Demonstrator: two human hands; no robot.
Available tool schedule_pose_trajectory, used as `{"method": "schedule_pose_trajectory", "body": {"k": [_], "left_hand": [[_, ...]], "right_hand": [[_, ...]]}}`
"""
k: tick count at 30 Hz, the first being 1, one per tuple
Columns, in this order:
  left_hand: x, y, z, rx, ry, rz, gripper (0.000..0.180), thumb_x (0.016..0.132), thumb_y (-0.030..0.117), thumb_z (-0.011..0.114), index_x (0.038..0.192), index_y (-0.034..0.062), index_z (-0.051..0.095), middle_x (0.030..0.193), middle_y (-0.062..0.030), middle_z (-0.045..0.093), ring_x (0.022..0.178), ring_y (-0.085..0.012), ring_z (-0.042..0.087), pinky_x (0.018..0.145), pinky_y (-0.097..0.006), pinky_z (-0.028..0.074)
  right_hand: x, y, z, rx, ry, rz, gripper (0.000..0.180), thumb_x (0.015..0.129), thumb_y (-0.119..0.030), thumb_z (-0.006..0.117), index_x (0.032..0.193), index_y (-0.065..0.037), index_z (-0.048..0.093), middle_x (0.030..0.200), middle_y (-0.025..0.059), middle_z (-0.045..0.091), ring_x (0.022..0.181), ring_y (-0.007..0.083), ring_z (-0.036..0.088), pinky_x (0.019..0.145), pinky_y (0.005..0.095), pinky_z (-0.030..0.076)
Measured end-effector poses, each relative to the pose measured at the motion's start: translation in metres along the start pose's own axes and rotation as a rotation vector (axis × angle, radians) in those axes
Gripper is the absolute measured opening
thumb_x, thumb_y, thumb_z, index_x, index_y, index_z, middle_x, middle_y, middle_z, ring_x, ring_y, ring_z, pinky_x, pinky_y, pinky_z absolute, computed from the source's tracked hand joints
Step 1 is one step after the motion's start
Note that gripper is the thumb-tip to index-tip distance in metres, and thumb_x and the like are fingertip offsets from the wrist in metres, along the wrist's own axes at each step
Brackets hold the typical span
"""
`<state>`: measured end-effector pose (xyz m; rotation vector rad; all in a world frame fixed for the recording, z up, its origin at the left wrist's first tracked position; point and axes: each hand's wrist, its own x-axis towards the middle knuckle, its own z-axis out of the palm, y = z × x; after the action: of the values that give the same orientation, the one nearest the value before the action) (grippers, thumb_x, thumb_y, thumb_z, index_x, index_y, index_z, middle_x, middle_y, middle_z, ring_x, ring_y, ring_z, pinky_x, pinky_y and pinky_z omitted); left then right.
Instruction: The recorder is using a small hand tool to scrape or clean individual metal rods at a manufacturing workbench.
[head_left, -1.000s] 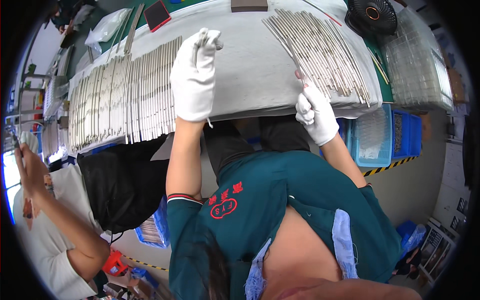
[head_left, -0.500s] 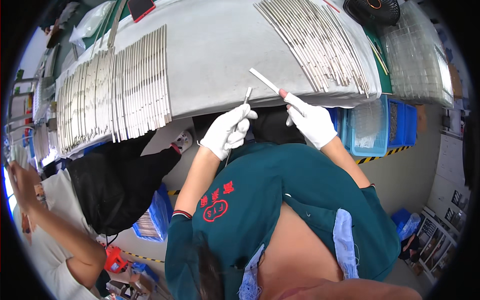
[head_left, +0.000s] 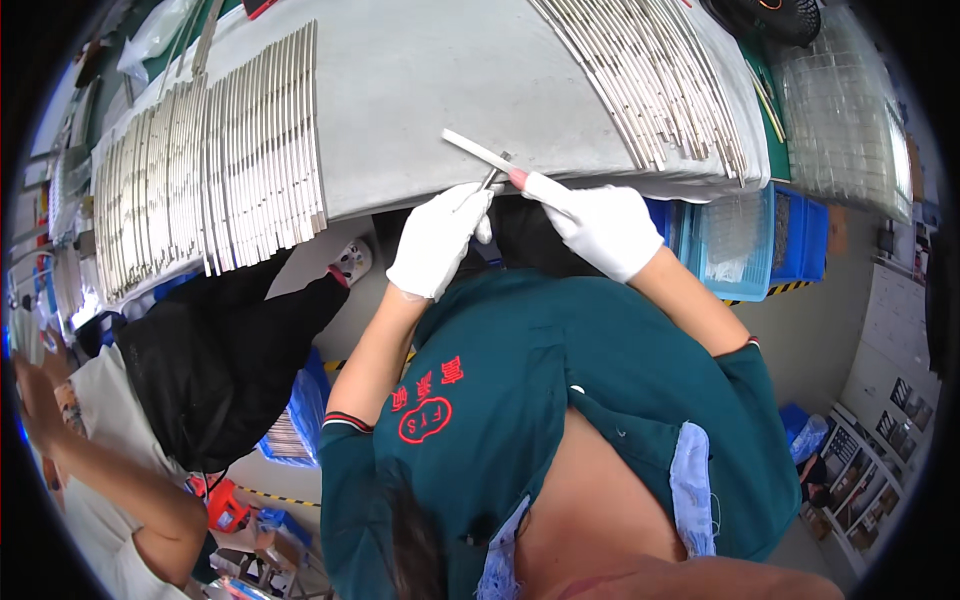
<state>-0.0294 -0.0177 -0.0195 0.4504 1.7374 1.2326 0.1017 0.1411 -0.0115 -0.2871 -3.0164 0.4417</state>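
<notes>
My left hand point(head_left: 438, 238), in a white glove, is closed around a thin metal strip point(head_left: 492, 177); only its far end shows above the fingers. In my gloved right hand point(head_left: 606, 232) is a slim, flat white stick point(head_left: 468, 146), pinched near its lower end by a bare fingertip. The stick slants to the upper left and crosses the strip's end, seemingly touching it. Both hands are just off the table's near edge. Long metal strips point(head_left: 262, 150) lie side by side on the left of the table, and another row of strips point(head_left: 655, 85) lies on the right.
A grey cloth covers the table point(head_left: 420, 80). At the right stand stacked clear plastic trays point(head_left: 840, 120), a black fan point(head_left: 785, 18), and blue bins point(head_left: 800, 240) below. On the left, a co-worker's arm point(head_left: 120, 480) and black-clothed leg point(head_left: 240, 350) are close by.
My right hand has moved left, bringing the white stick from apart to across the end of the metal strip. The table has shifted slightly up and left in view.
</notes>
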Motion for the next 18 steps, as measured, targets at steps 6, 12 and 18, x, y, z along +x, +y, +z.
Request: {"method": "schedule_pose_trajectory", "body": {"k": [6,12,18], "left_hand": [[0.002,-0.005,0.005,-0.242,0.042,-0.089,0.019,0.09,0.02,0.056,0.092,0.0022,0.063,0.058,0.0037,0.052,0.044,-0.0017,0.031,0.042,-0.018,0.023],[0.004,-0.013,0.005,-0.034,0.072,0.136,0.021,0.09,0.019,0.055,0.098,0.0024,0.064,0.058,0.0036,0.052,0.044,-0.0019,0.031,0.042,-0.019,0.024],[0.002,-0.008,0.004,-0.018,0.022,0.046,0.025,0.091,0.019,0.051,0.102,-0.0004,0.062,0.063,-0.0035,0.054,0.057,-0.0098,0.049,0.055,-0.024,0.04]], "right_hand": [[-0.026,0.013,0.004,-0.002,-0.053,-0.013,0.038,0.084,-0.017,0.057,0.12,-0.028,0.057,0.047,0.0064,0.048,0.037,0.021,0.048,0.038,0.0315,0.038],[0.002,0.004,0.012,0.044,0.012,0.035,0.046,0.088,-0.019,0.047,0.131,-0.036,0.044,0.048,0.0076,0.05,0.039,0.0247,0.051,0.038,0.0347,0.041],[-0.016,0.006,0.002,0.048,-0.021,0.041,0.045,0.084,-0.012,0.056,0.125,-0.03,0.053,0.047,0.008,0.047,0.038,0.0236,0.049,0.038,0.0332,0.039]]}}
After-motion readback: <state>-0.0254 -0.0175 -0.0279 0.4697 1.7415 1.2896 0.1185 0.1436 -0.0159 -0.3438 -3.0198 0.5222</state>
